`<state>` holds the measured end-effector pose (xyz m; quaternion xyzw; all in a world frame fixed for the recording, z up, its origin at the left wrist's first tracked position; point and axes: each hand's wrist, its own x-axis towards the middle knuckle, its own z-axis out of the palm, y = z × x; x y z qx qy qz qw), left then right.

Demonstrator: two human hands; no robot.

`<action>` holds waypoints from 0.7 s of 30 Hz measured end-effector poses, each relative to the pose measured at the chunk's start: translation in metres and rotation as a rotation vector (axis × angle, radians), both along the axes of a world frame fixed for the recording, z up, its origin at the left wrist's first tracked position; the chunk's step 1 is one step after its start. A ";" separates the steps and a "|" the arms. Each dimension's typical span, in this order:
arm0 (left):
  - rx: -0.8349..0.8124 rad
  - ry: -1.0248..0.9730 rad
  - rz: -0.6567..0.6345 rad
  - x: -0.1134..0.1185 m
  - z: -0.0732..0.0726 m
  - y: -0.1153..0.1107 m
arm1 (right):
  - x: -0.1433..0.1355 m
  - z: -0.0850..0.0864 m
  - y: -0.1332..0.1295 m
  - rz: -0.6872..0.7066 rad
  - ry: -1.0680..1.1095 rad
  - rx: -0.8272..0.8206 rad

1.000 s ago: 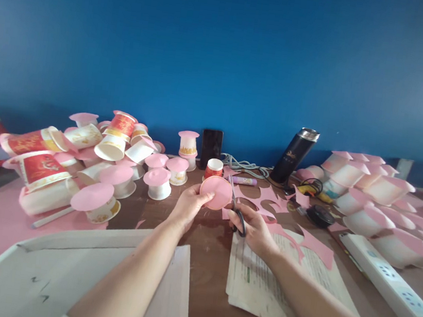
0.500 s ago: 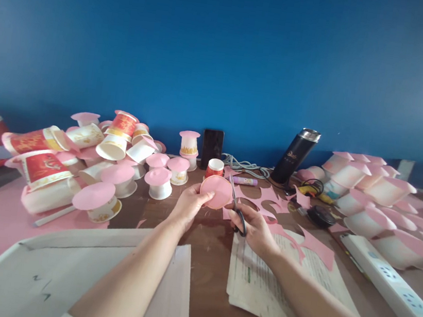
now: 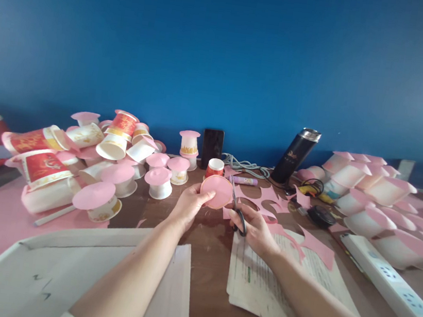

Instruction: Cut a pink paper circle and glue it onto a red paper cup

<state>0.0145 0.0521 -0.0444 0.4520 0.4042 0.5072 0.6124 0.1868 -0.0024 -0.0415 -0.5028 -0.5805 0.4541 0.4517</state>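
Note:
Between thumb and fingers, my left hand pinches a round pink paper disc with a thin orange-brown edge. My right hand is closed on the black handles of a pair of scissors, whose blades point up along the disc's right edge. Just behind the disc stands a small red paper cup with a white inside. Pink paper offcuts with curved cut-outs lie behind and to the right of my right hand.
Cups with pink paper tops are heaped on the left, and more on the right. A phone, black flask and cables stand or lie by the wall. Printed sheets, a white board and a power strip lie nearer.

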 end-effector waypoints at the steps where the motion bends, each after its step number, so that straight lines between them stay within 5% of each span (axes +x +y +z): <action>1: 0.000 -0.001 -0.002 0.000 0.000 0.000 | 0.000 -0.001 0.000 0.001 -0.003 0.002; 21: 0.015 0.021 -0.034 -0.001 -0.004 0.000 | 0.000 -0.001 0.001 -0.005 0.026 0.018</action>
